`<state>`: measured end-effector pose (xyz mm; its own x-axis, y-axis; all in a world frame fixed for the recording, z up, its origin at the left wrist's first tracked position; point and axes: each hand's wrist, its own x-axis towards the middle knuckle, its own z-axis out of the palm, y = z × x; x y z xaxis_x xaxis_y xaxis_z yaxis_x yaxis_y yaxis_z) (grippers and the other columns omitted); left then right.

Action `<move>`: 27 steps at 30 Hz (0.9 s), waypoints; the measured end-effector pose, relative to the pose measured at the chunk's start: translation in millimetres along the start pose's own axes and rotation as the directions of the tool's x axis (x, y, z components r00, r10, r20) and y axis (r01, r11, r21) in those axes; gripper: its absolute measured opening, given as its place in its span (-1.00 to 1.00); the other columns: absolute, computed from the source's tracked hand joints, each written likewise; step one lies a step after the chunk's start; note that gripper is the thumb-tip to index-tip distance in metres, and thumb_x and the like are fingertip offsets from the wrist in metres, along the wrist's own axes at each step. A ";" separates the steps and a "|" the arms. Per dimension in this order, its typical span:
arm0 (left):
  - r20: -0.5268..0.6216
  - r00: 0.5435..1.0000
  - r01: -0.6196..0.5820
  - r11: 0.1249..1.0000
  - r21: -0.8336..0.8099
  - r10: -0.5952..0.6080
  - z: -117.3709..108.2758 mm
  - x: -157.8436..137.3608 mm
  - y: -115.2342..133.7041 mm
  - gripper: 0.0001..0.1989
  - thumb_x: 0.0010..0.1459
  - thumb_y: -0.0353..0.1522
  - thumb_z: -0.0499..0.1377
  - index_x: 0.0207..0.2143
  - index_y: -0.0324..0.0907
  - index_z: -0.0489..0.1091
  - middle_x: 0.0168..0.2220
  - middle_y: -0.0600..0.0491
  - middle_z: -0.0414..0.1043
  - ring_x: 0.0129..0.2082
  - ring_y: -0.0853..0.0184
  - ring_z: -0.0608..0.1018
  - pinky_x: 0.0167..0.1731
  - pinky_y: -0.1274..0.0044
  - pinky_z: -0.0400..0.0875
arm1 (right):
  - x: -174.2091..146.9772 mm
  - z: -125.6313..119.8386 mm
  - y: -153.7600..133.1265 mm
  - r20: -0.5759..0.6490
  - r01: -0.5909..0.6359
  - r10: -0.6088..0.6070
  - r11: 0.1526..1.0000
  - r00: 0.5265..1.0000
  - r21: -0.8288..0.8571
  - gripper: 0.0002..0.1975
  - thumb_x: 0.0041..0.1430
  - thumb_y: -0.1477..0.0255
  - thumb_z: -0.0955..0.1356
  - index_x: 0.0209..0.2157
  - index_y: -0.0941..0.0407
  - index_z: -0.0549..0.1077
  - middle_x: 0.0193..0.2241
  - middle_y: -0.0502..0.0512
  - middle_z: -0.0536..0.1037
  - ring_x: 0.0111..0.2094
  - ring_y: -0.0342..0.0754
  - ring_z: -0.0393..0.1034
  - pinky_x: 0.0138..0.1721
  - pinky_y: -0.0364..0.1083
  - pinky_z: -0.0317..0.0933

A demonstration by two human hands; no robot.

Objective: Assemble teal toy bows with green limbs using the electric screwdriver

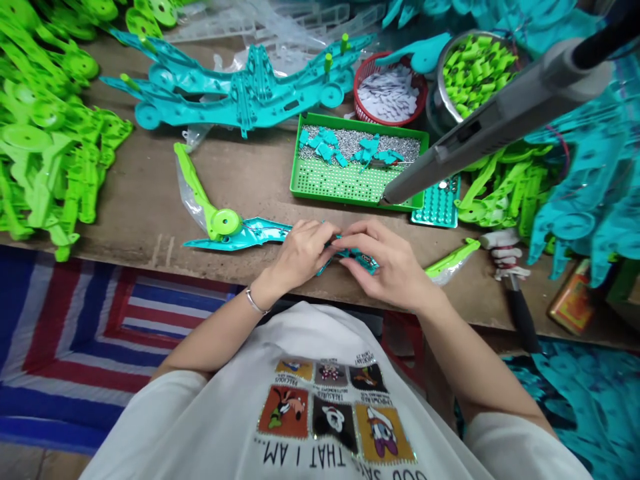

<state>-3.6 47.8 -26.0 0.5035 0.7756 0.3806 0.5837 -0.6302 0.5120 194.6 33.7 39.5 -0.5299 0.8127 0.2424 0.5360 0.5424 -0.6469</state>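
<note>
A teal plastic toy shell (265, 231) lies along the table's front edge under both hands. My left hand (306, 252) is closed on its middle, the fingers bent over it. From the other side, my right hand (387, 257) curves round the shell's right end, with thumb and fingertips close to the left fingertips. Small detail between the fingertips is hidden. A bright green arm with a round disc (225, 222) and clear plastic is at the shell's left end. Another green and clear piece (453, 261) rests right of my right hand.
A grey power screwdriver (480, 123) hangs across the right, its tip over a green tray (345, 180) of screws and teal bits. Behind stand a red basket (365, 110) and a metal bowl (440, 87). Green parts (45, 140) and teal parts (575, 193) are piled at the sides.
</note>
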 end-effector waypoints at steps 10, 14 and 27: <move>-0.078 0.996 -0.040 0.997 0.069 0.045 3.8 -7.3 7.5 -0.82 0.35 -0.38 0.15 -0.32 -0.14 0.52 -0.36 0.07 0.56 -0.31 0.31 0.50 -0.27 0.45 0.28 | -6.2 1.9 23.0 0.033 -0.028 0.039 0.959 0.999 -0.281 -0.75 0.35 0.51 0.24 -0.05 0.11 0.50 -0.15 0.22 0.55 -0.15 0.05 0.46 -0.13 0.02 0.38; -0.035 0.998 -0.054 0.994 0.095 0.058 0.6 -9.0 8.3 -0.79 0.38 -0.38 0.11 -0.27 -0.12 0.55 -0.31 0.06 0.57 -0.27 0.32 0.49 -0.26 0.43 0.27 | -4.6 2.7 28.1 0.076 -0.049 0.080 0.937 0.994 -0.347 -0.78 0.35 0.47 0.25 -0.13 0.09 0.53 -0.12 0.23 0.55 -0.15 0.07 0.44 -0.12 0.05 0.35; 0.277 0.960 -0.079 0.981 0.178 0.028 -27.6 -5.9 14.8 -0.71 0.28 -0.41 0.12 -0.02 -0.18 0.54 -0.11 -0.15 0.44 -0.11 0.09 0.43 -0.18 0.29 0.33 | -0.3 12.6 43.5 0.064 -0.001 0.014 0.982 0.998 -0.191 -0.79 0.35 0.50 0.25 -0.14 0.10 0.52 -0.16 0.19 0.57 -0.17 0.00 0.51 -0.13 -0.02 0.42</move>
<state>-15.5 34.9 0.6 0.6763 0.7177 0.1660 0.6458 -0.6861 0.3350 209.8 54.4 2.2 -0.5631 0.8050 0.1869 0.6524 0.5719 -0.4973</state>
